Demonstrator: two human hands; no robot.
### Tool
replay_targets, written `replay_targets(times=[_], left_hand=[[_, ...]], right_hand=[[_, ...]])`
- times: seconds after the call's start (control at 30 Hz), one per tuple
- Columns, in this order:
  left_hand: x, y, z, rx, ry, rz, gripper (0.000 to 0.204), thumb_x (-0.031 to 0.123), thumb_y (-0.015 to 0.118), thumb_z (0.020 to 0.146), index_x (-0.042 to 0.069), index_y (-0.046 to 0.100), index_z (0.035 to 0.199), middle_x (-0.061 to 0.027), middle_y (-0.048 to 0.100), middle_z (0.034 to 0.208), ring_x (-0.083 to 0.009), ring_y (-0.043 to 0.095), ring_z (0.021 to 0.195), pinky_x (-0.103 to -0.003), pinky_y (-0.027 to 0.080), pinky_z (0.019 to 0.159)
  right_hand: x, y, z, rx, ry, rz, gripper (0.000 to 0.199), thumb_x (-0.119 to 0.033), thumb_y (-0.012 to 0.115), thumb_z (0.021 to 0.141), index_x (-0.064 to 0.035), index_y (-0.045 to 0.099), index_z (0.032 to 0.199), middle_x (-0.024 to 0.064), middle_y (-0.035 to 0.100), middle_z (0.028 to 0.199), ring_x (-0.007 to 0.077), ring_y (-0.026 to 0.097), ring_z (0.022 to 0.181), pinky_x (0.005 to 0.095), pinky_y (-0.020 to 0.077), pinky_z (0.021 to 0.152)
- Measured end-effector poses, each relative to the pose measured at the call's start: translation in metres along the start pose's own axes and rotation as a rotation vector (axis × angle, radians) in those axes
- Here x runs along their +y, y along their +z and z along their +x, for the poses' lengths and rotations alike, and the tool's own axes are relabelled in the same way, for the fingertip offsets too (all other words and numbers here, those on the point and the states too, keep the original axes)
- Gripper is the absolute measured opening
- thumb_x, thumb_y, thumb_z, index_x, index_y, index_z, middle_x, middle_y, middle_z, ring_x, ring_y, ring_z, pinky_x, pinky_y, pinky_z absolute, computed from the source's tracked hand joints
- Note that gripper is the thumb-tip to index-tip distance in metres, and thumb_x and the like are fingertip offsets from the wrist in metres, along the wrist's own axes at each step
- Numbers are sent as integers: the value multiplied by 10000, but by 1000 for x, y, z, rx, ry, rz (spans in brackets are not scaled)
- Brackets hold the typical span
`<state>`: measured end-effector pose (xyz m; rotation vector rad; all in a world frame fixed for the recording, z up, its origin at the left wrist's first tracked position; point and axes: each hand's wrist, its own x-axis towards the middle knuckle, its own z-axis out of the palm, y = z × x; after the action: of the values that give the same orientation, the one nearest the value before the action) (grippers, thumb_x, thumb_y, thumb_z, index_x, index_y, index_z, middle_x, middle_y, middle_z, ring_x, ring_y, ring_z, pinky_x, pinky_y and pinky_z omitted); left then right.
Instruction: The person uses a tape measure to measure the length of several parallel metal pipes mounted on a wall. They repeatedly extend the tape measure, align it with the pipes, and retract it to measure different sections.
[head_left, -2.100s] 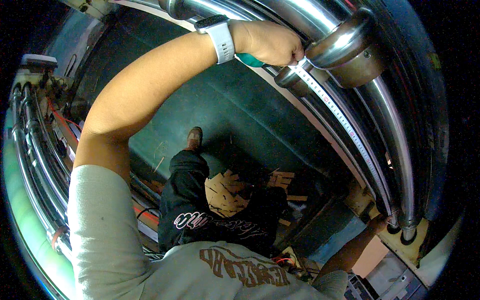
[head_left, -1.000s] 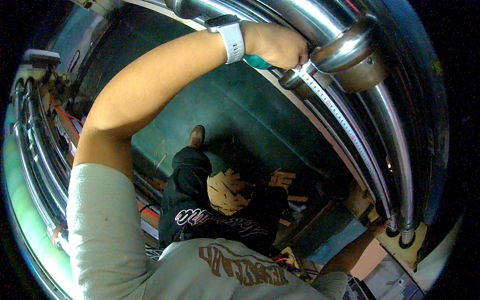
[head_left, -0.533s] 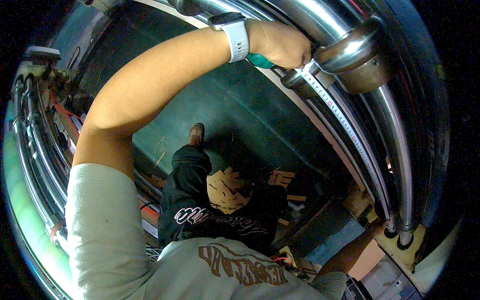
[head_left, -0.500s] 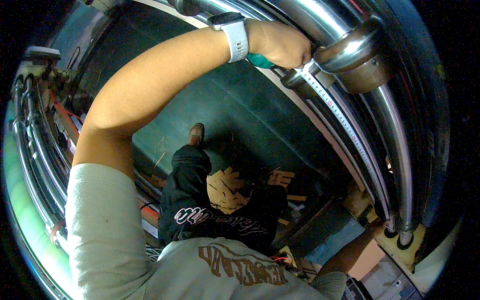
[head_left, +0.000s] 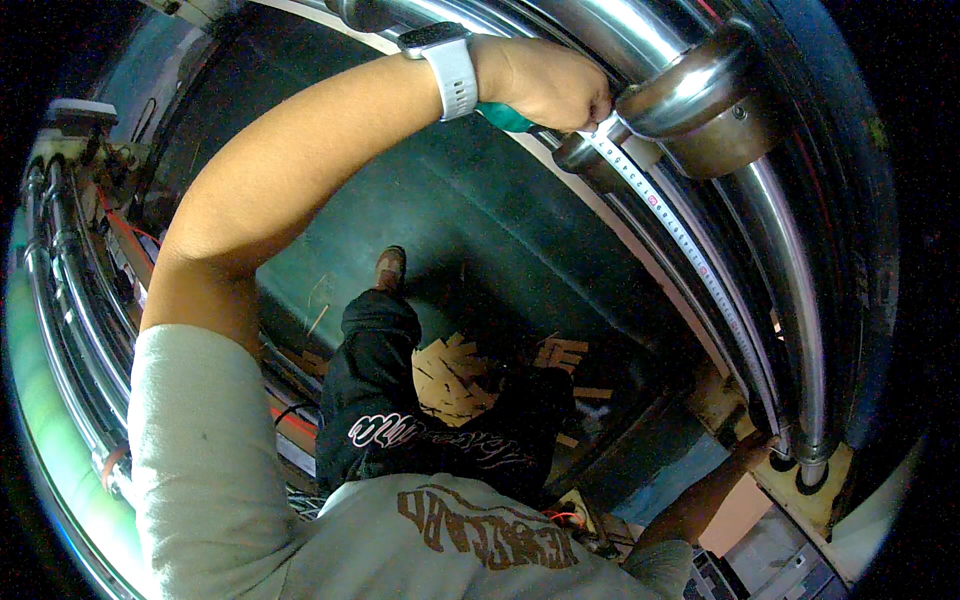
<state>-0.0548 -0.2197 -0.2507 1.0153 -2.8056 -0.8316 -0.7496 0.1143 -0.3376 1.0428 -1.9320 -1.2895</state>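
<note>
One left hand [head_left: 545, 85]: clenched around green case [head_left: 503, 117], tape [head_left: 662, 208] leading out from it.
Right hand [head_left: 761, 443]: at far end, grip unclear.
Tape: best held straight, taut, untwisted.

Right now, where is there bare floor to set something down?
Widest patch: the green floor between the left forearm, the shoe and the metal rollers. It is crowded between the trouser legs, where tan scraps lie, and along the rollers, where the tape measure stretches between left hand and right hand.
</note>
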Motion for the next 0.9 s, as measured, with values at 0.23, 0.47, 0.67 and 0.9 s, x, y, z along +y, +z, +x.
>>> replay_targets(times=[0.23, 0.47, 0.67, 0.9], left_hand=[[3, -2, -3, -2, 15, 66, 188, 204, 482, 777, 36, 565, 785, -132, 568, 677, -279, 559, 642, -381, 437, 613], [8, -6, -4, 15, -16, 36, 175, 166, 473, 737, 47, 591, 788, -149, 575, 697, -302, 553, 672, -392, 425, 627], [1, -1, -5, 7, -8, 65, 200, 217, 466, 780, 44, 566, 780, -125, 560, 647, -277, 557, 619, -391, 438, 602], [5, -2, -1, -8, -37, 85, 207, 226, 470, 759, 56, 578, 806, -132, 581, 686, -288, 572, 654, -396, 449, 614]], right_hand=[[11, -9, 7, 79, -232, -359, 395, -276, 464, 853, 47, 472, 1080, 180, 494, 1118, 271, 474, 1029, 350, 331, 898], [42, 44, 28, 575, -654, -1018, 433, -310, 473, 847, 55, 468, 1080, 168, 498, 1115, 257, 483, 1003, 344, 323, 906], [40, 65, 36, 910, -882, -1412, 453, -328, 479, 844, 58, 465, 1081, 160, 500, 1113, 248, 489, 987, 341, 320, 909], [35, 57, 36, 976, -830, -1623, 444, -317, 486, 841, 54, 465, 1084, 155, 502, 1109, 242, 493, 975, 337, 330, 899]])
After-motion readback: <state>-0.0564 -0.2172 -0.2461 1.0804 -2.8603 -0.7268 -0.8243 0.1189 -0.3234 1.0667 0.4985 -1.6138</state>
